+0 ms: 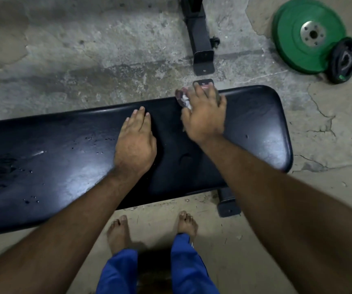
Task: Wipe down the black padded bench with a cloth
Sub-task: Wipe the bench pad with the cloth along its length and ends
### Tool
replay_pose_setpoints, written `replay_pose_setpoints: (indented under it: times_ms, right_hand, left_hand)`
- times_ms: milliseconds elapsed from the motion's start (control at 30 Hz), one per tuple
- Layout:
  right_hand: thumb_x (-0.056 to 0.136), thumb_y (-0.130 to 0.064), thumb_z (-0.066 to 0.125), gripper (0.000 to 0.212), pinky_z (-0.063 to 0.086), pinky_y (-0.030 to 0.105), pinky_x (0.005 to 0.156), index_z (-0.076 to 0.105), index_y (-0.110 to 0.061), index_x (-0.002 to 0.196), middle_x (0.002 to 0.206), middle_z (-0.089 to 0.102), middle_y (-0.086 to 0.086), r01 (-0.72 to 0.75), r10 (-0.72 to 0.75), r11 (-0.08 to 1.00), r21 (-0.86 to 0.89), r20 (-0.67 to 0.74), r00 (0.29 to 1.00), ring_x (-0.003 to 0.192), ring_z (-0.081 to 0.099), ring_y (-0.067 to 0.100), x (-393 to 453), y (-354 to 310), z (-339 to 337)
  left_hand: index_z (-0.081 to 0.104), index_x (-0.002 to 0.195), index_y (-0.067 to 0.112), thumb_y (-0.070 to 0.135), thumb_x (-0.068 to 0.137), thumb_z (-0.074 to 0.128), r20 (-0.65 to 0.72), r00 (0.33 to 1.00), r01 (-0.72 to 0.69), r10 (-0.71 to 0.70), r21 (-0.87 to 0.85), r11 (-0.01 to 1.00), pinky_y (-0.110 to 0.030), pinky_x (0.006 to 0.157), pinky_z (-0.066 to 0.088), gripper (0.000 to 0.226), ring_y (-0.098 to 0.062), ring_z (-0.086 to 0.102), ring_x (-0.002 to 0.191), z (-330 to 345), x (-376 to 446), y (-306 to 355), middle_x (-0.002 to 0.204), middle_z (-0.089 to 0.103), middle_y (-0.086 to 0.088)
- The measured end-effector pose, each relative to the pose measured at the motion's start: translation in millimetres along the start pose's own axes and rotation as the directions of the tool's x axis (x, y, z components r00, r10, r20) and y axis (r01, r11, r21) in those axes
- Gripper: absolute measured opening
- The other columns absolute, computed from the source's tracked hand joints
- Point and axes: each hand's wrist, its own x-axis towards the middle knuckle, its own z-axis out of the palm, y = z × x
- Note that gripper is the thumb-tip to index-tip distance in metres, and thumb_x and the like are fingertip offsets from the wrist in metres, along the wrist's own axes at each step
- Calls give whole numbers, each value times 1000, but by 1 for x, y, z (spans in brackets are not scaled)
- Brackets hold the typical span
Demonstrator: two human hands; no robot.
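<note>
One black padded bench (255,128) lies across the concrete floor (64,60). One cloth (184,100) sits bunched at its far edge, pressed under the right hand (204,115), fingers curled over it. The left hand (136,143) rests flat, fingers extended and close together. Judged partly done: droplets remain on the left half. Far right: one green plate (294,35), two black plates (343,60).

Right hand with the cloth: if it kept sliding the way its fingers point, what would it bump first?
Probably the small black metal bracket just past the black padded bench's far edge; the right hand's fingertips already overlap it, though height is unclear.
</note>
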Motion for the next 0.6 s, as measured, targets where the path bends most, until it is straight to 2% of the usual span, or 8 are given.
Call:
replay_pose_setpoints:
  times_ms: [33, 133, 167, 300, 433, 467, 567, 600]
  right_hand:
    - [95, -40, 47, 63, 14, 59, 121, 35, -26, 154, 163, 33, -3, -5, 6, 1000, 18, -3, 1000, 153, 18, 30, -5, -16, 3]
    - [90, -41, 39, 62, 16, 63, 120, 42, -28, 151, 160, 39, -4, 329, -329, 944, 10, 10, 944, 151, 26, 29, -37, -28, 17]
    - [88, -42, 35, 65, 16, 64, 120, 42, -29, 151, 160, 39, -4, 360, -359, 933, -25, 28, 933, 151, 26, 29, -36, -14, 14]
    - [88, -41, 36, 68, 14, 63, 120, 38, -25, 153, 162, 36, 1, -80, 81, 996, 39, -33, 996, 153, 19, 33, -16, -20, 8]
    - [86, -41, 39, 68, 18, 62, 120, 37, -31, 153, 161, 36, -4, 354, -354, 935, -2, 5, 935, 152, 23, 30, -62, -17, 23]
    - [85, -42, 38, 69, 19, 63, 119, 36, -31, 153, 161, 36, -3, 333, -333, 942, -31, 7, 943, 152, 23, 31, -60, -1, 20]
    - [87, -44, 37, 69, 22, 64, 118, 38, -25, 153, 161, 36, 3, -50, 53, 998, 44, -64, 997, 150, 25, 36, -64, -16, 19]
    - [88, -44, 38, 67, 23, 64, 118, 39, -24, 152, 161, 36, 4, -9, 12, 999, 40, -79, 997, 150, 27, 36, -77, -35, 23]
  left_hand:
    - [42, 139, -7, 15, 87, 33, 7, 1000, -14, 14, 3, 1000, -44, 117, 21, 57, -35, 31, 142, 0, 0, -1, 151, 36, -23]
    - [41, 139, -7, 19, 87, 27, 20, 999, -36, 36, -9, 999, -44, 118, 22, 60, -35, 31, 141, -2, 0, -7, 150, 36, -23]
    - [41, 139, -7, 19, 88, 27, 23, 999, -43, 43, -6, 999, -44, 118, 22, 59, -34, 31, 142, -2, -1, -9, 151, 35, -23]
    - [39, 141, -7, 15, 90, 34, 28, 997, -69, 68, 17, 997, -45, 119, 20, 56, -34, 28, 143, 0, -8, -15, 152, 32, -23]
    - [39, 141, -6, 12, 89, 39, 19, 998, -60, 60, 12, 998, -44, 119, 19, 55, -33, 27, 144, 1, -19, -15, 153, 32, -22]
    - [39, 141, -6, 11, 90, 41, 20, 998, -60, 60, 8, 998, -44, 119, 19, 54, -32, 26, 144, 1, -23, -14, 153, 31, -22]
    - [37, 143, -5, 11, 93, 45, 31, 997, -71, 71, -11, 997, -44, 120, 18, 53, -31, 23, 145, 2, -32, -15, 155, 29, -21]
    - [35, 144, -4, 11, 93, 45, 38, 996, -78, 79, -25, 997, -44, 120, 16, 54, -31, 21, 146, 2, -33, -17, 155, 27, -21]
